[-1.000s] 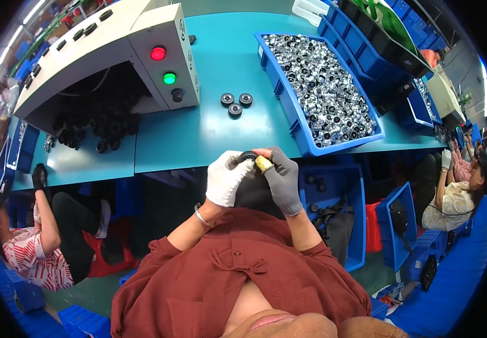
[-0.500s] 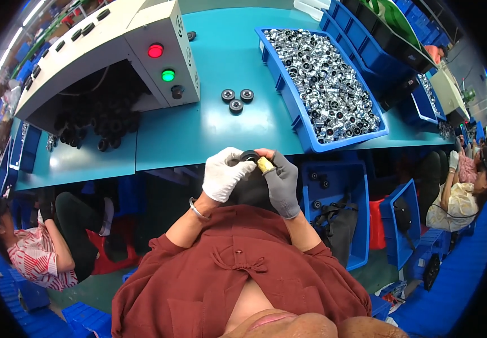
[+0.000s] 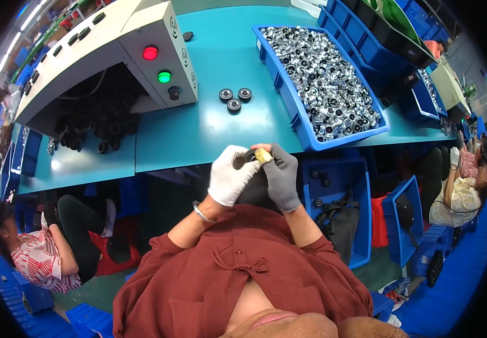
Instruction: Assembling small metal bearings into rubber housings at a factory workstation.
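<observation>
One black wheel (image 3: 249, 155) sits between the hands (image 3: 230, 176) (image 3: 282, 179).

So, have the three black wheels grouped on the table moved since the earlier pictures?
No: the three black wheels sit neither nearer to nor farther from the white machine; only the whole view shifted slightly.

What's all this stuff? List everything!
table: one, teal, ahead
machine: one, white, table's left
wheel pile: many, black, at machine's front
loose wheels: three, black, central
big bin: one, blue, table's right
small parts: many, silver-black, big bin
lower bin: one, blue, below table
bag: one, dark, lower bin
other people: at least two, red-striped and cream shirts, both sides
left grip: one, white glove, holding black wheel
right grip: one, gray glove, alongside
</observation>
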`<state>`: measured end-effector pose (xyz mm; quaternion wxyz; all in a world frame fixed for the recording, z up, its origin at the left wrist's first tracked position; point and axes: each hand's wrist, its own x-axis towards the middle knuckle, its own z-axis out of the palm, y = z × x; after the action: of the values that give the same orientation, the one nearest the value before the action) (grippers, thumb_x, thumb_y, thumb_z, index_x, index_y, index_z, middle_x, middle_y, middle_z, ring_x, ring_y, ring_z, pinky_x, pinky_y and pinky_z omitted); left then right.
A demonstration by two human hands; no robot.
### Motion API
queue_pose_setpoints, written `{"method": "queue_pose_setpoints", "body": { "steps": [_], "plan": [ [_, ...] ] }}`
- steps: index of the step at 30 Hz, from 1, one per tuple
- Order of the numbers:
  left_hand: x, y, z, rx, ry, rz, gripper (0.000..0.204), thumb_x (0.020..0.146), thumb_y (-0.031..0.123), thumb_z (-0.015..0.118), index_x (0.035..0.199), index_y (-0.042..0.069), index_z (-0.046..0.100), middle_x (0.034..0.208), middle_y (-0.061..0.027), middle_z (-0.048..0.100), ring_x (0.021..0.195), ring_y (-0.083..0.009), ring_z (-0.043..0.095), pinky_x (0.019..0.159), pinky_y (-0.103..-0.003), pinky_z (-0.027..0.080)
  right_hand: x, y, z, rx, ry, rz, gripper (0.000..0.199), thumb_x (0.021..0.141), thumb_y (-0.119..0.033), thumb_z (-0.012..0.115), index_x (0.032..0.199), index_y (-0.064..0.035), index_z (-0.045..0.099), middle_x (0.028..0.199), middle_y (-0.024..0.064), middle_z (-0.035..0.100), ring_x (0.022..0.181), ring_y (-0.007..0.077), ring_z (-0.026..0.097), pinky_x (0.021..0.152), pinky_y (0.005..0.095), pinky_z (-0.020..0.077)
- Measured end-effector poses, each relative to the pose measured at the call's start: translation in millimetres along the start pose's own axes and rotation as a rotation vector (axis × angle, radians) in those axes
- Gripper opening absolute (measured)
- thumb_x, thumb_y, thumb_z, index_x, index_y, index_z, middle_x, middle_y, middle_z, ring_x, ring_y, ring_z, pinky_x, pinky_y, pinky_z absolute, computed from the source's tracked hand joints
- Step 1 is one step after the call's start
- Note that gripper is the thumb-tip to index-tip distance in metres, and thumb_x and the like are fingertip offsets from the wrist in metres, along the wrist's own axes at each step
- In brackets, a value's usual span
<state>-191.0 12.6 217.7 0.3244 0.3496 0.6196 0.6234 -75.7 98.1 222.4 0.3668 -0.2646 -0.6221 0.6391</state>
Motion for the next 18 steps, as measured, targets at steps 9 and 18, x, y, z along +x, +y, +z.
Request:
{"method": "queue_pose_setpoints", "body": {
  "steps": [9, 18],
  "plan": [
    [-4, -17, -3, -0.085, 0.077, 0.033, 0.026, 0.091, -0.005, 0.066, 0.116, -0.003, 0.059, 0.107, -0.008, 0.066, 0.093, -0.013, 0.065, 0.084, -0.027, 0.054, -3, -7, 13, -0.013, 0.058, -0.086, 0.032, 0.094, 0.001, 0.055, 0.124, 0.0031, 0.064, 0.112, 0.0067, 0.064, 0.104, 0.0114, 0.059, 0.087, 0.0235, 0.0481],
    [-3, -5, -13, -0.296, 0.022, -0.071, 0.018, 0.09, 0.002, 0.072, 0.106, -0.004, 0.066, 0.091, -0.0079, 0.072, 0.081, -0.0118, 0.067, 0.077, -0.026, 0.055, -4, -9, 0, -0.073, -0.076, -0.122, 0.024, 0.094, 0.001, 0.055, 0.114, 0.0047, 0.069, 0.105, 0.0042, 0.064, 0.094, 0.0088, 0.057, 0.082, 0.0217, 0.0454]
  ]
}}
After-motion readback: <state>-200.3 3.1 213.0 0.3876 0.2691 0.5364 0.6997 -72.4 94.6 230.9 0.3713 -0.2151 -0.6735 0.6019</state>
